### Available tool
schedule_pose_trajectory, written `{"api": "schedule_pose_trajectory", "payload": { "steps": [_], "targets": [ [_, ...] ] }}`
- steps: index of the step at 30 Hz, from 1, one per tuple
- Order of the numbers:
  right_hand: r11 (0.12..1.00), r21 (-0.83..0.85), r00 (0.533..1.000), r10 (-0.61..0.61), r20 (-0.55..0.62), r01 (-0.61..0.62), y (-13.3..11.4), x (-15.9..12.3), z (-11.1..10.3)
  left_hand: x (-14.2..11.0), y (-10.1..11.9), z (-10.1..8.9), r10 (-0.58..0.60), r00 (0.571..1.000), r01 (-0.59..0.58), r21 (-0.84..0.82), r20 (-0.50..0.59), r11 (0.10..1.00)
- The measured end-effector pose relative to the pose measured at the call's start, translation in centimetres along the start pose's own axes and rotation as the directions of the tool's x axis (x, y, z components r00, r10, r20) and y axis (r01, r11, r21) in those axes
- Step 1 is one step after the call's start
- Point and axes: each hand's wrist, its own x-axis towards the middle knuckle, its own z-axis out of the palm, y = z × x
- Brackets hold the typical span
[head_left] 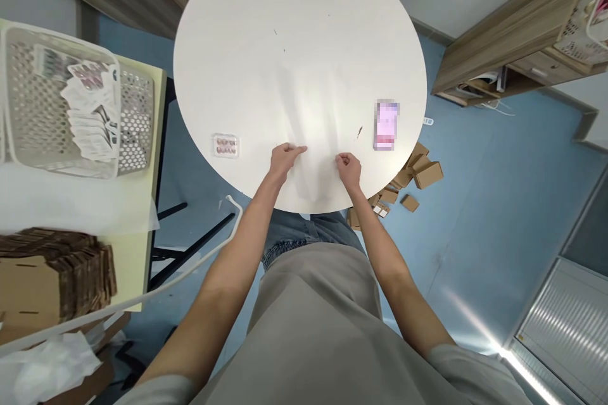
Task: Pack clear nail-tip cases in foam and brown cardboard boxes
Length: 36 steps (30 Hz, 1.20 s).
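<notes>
My left hand (285, 159) is just above the near part of a round white table (304, 19), its thumb and fingers brought together and pointing right. Facing it, my right hand (349, 169) is closed, with thumb and fingertips pinched. A short gap separates the two hands; anything in either pinch is too small or too clear to make out. To the left of my left hand lies a small clear plastic case (225, 145) with rows of pinkish pieces. A blurred-out phone-like rectangle (386, 125) lies to the right of my right hand.
On a yellowish side table (130, 247) at left stand a white perforated basket (40, 107) of small packets and a stack of folded cardboard (52, 272). A white hose (190, 269) runs beside my left arm. Small cardboard boxes (425, 172) lie on the blue floor at right.
</notes>
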Motion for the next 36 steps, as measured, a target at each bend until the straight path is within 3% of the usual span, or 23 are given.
{"api": "schedule_pose_trajectory", "payload": {
  "steps": [4, 10, 16, 19, 22, 26, 29, 33, 36],
  "targets": [
    [0.999, -0.003, 0.997, 0.040, -0.059, -0.040, 0.4, -0.1, 0.0, 1.0, 0.5, -1.3, 0.155, 0.984, -0.145, 0.112, -0.084, 0.983],
    [1.000, -0.026, 0.993, 0.006, -0.114, -0.009, 0.5, -0.1, 0.3, 2.5, 2.8, -3.2, 0.177, 0.974, -0.091, 0.466, -0.145, 0.880],
    [1.000, -0.020, 0.989, -0.011, -0.150, 0.008, -0.3, 0.3, 1.3, 3.1, 3.5, -5.0, 0.257, 0.961, -0.158, 0.569, -0.097, 0.807],
    [1.000, -0.020, 0.986, -0.015, -0.168, 0.012, -0.5, 0.5, 1.5, 3.4, 3.0, -8.1, 0.336, 0.937, -0.215, 0.604, -0.094, 0.768],
    [1.000, -0.020, 0.983, -0.022, -0.182, 0.019, -0.4, 0.7, 1.4, 3.6, 2.0, -12.8, 0.442, 0.893, -0.283, 0.658, -0.085, 0.698],
    [0.999, -0.032, 0.978, -0.028, -0.208, 0.022, -0.3, 1.0, 1.0, 3.3, -0.2, -18.7, 0.535, 0.837, -0.449, 0.700, 0.112, 0.556],
    [0.999, -0.046, 0.972, -0.006, -0.237, -0.006, -0.5, 1.3, 0.5, 2.8, -2.1, -21.2, 0.486, 0.844, -0.484, 0.713, 0.227, 0.507],
    [0.997, -0.082, 0.967, -0.007, -0.255, -0.015, -1.0, 1.5, -0.1, 2.3, -2.8, -21.5, 0.425, 0.859, -0.481, 0.736, 0.286, 0.476],
    [0.995, -0.103, 0.969, -0.012, -0.246, -0.014, -1.0, 1.1, -0.5, 1.5, -2.0, -19.4, 0.427, 0.853, -0.494, 0.728, 0.300, 0.476]
  ]
}}
